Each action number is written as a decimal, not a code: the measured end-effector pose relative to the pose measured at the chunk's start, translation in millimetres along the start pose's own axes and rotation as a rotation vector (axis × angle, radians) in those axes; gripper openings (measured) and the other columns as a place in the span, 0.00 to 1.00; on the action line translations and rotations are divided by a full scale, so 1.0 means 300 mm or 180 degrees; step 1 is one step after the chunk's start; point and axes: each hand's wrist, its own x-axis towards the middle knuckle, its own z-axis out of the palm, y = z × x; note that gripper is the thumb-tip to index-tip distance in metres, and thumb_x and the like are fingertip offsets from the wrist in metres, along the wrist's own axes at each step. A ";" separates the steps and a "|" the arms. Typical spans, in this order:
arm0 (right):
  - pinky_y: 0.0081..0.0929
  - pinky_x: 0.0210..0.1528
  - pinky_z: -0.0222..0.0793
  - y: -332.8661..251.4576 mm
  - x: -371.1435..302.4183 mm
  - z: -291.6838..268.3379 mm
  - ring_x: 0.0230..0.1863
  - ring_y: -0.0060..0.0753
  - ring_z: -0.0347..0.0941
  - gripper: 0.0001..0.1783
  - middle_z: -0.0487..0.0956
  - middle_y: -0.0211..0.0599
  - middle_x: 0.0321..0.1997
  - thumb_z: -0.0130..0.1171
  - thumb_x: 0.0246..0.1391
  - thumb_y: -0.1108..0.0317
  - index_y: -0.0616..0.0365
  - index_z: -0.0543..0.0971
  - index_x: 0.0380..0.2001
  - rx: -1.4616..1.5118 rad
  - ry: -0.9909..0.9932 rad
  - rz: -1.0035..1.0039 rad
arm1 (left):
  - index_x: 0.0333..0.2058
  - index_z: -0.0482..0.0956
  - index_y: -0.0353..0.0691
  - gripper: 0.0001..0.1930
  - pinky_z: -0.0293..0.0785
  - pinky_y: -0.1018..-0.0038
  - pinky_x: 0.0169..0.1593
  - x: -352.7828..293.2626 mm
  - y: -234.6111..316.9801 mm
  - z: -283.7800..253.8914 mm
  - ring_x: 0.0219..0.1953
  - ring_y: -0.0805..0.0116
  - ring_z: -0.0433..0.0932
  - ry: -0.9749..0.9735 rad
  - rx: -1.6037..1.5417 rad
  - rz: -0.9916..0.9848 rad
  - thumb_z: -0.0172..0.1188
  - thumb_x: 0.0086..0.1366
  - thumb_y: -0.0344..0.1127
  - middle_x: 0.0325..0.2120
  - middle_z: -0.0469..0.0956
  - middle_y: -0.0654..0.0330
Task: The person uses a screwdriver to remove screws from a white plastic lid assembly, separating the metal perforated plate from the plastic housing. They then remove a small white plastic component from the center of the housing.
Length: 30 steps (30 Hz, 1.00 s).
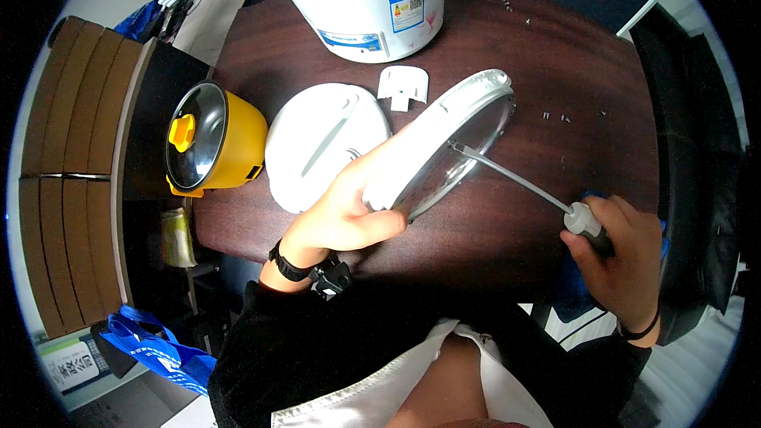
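My left hand [346, 210] grips the lower edge of a round white rice cooker lid [420, 139], tilted up over the table. Its shiny metal inner plate [473, 165] faces right. In my right hand [622, 261] is a screwdriver [585, 220] with a grey and black handle, fingers wrapped round it. The long shaft points left, and its tip meets the middle of the plate; whether a screw sits there is too small to tell. Behind the lid lies a round white cover [305, 139]. A small white plastic piece [404, 83] rests beyond it.
The white rice cooker body [357, 28], uncovered, stands at the far side of the dark wooden table [507, 246]. A yellow pot [242, 139] with a glass lid stands at the left edge. Several small screws [564, 119] lie scattered at right. A blue bag [154, 349] is lower left.
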 end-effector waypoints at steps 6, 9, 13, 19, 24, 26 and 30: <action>0.32 0.21 0.59 -0.004 -0.006 0.000 0.21 0.41 0.70 0.18 0.72 0.39 0.24 0.66 0.43 0.60 0.58 0.75 0.34 -0.0050 0.0034 -0.0022 | 0.56 0.62 0.28 0.38 0.57 0.72 0.58 -0.003 0.000 0.016 0.54 0.66 0.66 0.0315 -0.0061 0.0024 0.59 0.41 0.20 0.50 0.70 0.55; 0.32 0.22 0.58 -0.005 -0.012 0.003 0.21 0.40 0.69 0.18 0.72 0.38 0.24 0.65 0.43 0.60 0.58 0.75 0.35 -0.0112 0.0035 -0.0015 | 0.62 0.54 0.33 0.43 0.52 0.67 0.63 -0.004 -0.006 0.004 0.62 0.60 0.60 0.0039 0.0001 -0.0044 0.54 0.42 0.21 0.59 0.61 0.49; 0.32 0.23 0.57 -0.001 -0.018 0.006 0.22 0.39 0.69 0.18 0.72 0.38 0.24 0.65 0.43 0.60 0.58 0.75 0.36 -0.0040 0.0009 0.0023 | 0.63 0.53 0.33 0.43 0.51 0.67 0.64 0.000 0.000 0.007 0.62 0.60 0.59 0.0005 -0.0024 -0.0064 0.54 0.42 0.20 0.60 0.61 0.49; 0.34 0.24 0.59 0.001 -0.020 -0.002 0.23 0.41 0.70 0.18 0.72 0.38 0.25 0.64 0.44 0.60 0.57 0.74 0.37 -0.0295 -0.0054 0.0030 | 0.63 0.52 0.32 0.43 0.51 0.70 0.63 0.006 -0.002 0.009 0.62 0.62 0.60 -0.0146 0.0085 0.0026 0.53 0.43 0.19 0.59 0.62 0.49; 0.33 0.24 0.61 0.031 -0.010 0.035 0.22 0.42 0.70 0.16 0.71 0.39 0.23 0.62 0.47 0.60 0.59 0.73 0.35 0.0016 -0.0067 0.0017 | 0.63 0.51 0.33 0.42 0.58 0.73 0.59 0.004 0.002 0.017 0.58 0.66 0.65 -0.0122 0.0296 0.0070 0.52 0.45 0.19 0.58 0.63 0.50; 0.30 0.23 0.61 0.051 -0.009 0.073 0.20 0.38 0.68 0.16 0.70 0.38 0.21 0.59 0.51 0.58 0.61 0.73 0.34 0.0885 -0.0416 0.0162 | 0.63 0.50 0.34 0.42 0.62 0.75 0.55 0.005 0.013 0.023 0.56 0.67 0.68 -0.0085 0.0332 -0.0129 0.51 0.45 0.19 0.58 0.64 0.49; 0.20 0.16 0.56 0.072 -0.014 0.135 0.14 0.24 0.62 0.19 0.68 0.31 0.16 0.49 0.59 0.53 0.62 0.72 0.31 0.4248 -0.2034 0.1344 | 0.64 0.50 0.35 0.42 0.66 0.76 0.51 0.011 0.000 0.030 0.52 0.66 0.72 0.0055 0.0609 -0.0020 0.50 0.45 0.19 0.58 0.63 0.48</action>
